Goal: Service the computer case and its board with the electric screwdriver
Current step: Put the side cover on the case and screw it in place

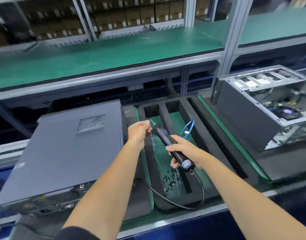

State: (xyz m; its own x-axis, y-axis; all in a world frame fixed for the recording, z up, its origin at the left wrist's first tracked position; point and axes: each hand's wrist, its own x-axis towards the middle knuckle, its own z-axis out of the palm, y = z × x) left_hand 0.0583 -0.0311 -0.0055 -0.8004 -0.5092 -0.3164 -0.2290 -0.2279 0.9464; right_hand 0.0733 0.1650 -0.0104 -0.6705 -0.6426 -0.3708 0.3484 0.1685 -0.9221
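My right hand [183,153] wraps the electric screwdriver [167,144]; my left hand [139,131] curls at its bit, perhaps pinching a screw, though blur hides it. The cord [188,203] loops across the foam tray [192,118] by loose screws [169,181]; a tug could scatter them. The closed case [65,153] lies left, the open case [270,108] right, with clear working room between them.
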